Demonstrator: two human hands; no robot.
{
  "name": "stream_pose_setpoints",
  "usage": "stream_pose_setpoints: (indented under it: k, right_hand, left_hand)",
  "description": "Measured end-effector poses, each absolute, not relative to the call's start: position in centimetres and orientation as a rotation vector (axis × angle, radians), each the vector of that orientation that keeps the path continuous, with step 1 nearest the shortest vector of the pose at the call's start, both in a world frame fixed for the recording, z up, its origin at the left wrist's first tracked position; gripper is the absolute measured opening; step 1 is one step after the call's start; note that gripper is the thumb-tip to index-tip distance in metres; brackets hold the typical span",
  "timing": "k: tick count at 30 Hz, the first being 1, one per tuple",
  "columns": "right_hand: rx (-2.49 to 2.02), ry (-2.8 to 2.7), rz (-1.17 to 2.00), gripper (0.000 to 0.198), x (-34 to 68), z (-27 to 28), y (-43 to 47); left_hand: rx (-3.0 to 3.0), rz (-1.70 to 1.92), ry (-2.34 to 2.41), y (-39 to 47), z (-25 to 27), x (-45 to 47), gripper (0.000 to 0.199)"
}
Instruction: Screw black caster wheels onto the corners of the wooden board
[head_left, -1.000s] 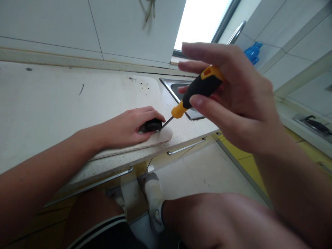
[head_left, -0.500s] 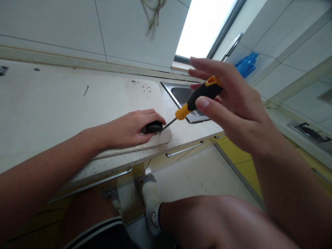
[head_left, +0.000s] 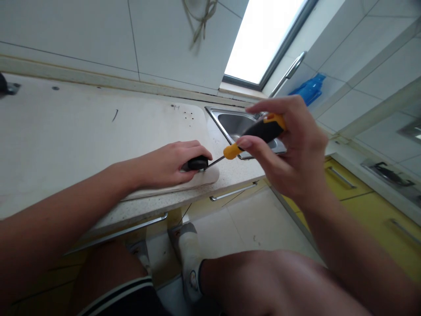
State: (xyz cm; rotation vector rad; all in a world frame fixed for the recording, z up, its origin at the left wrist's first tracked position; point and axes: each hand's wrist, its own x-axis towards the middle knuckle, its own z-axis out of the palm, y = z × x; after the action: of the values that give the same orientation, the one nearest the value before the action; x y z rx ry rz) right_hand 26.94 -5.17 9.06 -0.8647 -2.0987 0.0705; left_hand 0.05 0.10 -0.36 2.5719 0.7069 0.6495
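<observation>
Basically, my left hand (head_left: 169, 164) is clamped on the black piece (head_left: 198, 163) at the near right corner of the board (head_left: 148, 127), likely against shifting, while my right hand (head_left: 297, 149) grips the screwdriver (head_left: 263, 131), slanted so its tip reaches the piece's right end.

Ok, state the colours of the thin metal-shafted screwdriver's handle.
The chunky screwdriver handle is black and yellow, clearest in the head view.

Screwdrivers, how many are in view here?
1: the yellow-and-black screwdriver in the right hand, its tip by the black piece in the left hand.
</observation>
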Motion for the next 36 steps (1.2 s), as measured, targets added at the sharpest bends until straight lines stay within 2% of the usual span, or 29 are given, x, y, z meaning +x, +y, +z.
stream_pose_setpoints:
  k: [3, 6, 7, 11, 15, 18, 20, 22, 24, 26, 28, 32, 33, 36]
  right_hand:
    - [-0.837, -2.167, 0.212, 0.051, 26.8, 9.1, -5.2]
    - [-0.82, -1.997, -0.023, 0.033, 26.7, 9.2, -5.3]
    - [-0.845, -2.026, -0.035, 0.033, 26.7, 9.3, -5.3]
    - [-0.888, -2.242, 0.194, 0.05, 26.8, 9.8, -5.7]
    - [-0.869, -2.078, -0.016, 0.04, 26.7, 9.8, -5.9]
    - [-0.881, -2.254, 0.179, 0.054, 26.7, 9.8, -5.8]
    - [-0.847, -2.224, 0.212, 0.053, 26.7, 9.6, -5.6]
    - [-0.826, -2.075, 0.038, 0.044, 26.6, 9.2, -5.4]
    - [-0.854, -2.051, -0.05, 0.045, 26.6, 9.1, -5.2]
    - [-0.887, -2.179, 0.087, 0.055, 26.6, 9.2, -5.2]
    - [-0.859, -2.218, 0.168, 0.057, 26.4, 9.2, -5.4]
    - [-0.795, -2.076, -0.229, 0.035, 25.9, 9.1, -6.0]
    - [-0.831, -2.123, -0.231, 0.039, 25.8, 9.2, -6.1]
    - [-0.9, -2.301, 0.054, 0.058, 25.7, 9.5, -6.2]
  left_hand:
    - [2.577, 0.657, 0.719, 0.2, -0.5, 0.0, 0.043]
    - [2.575, 0.667, 0.703, 0.2, -0.5, 0.0, 0.042]
    - [2.575, 0.666, 0.697, 0.2, -0.5, 0.0, 0.042]
    - [2.572, 0.656, 0.71, 0.2, -0.5, 0.0, 0.042]
    - [2.583, 0.671, 0.682, 0.2, -0.5, 0.0, 0.042]
    - [2.585, 0.672, 0.696, 0.2, -0.5, 0.0, 0.043]
    - [2.586, 0.671, 0.702, 0.2, -0.5, 0.0, 0.043]
    - [2.587, 0.681, 0.685, 0.2, -0.6, 0.0, 0.042]
    - [2.586, 0.688, 0.667, 0.2, -0.6, 0.0, 0.042]
    - [2.586, 0.691, 0.672, 0.3, -0.6, 0.0, 0.042]
    - [2.589, 0.691, 0.684, 0.3, -0.7, 0.0, 0.041]
    - [2.583, 0.687, 0.66, 0.3, -0.7, 0.0, 0.042]
    - [2.58, 0.684, 0.655, 0.3, -0.7, 0.0, 0.042]
    - [2.587, 0.693, 0.669, 0.3, -0.7, -0.1, 0.041]
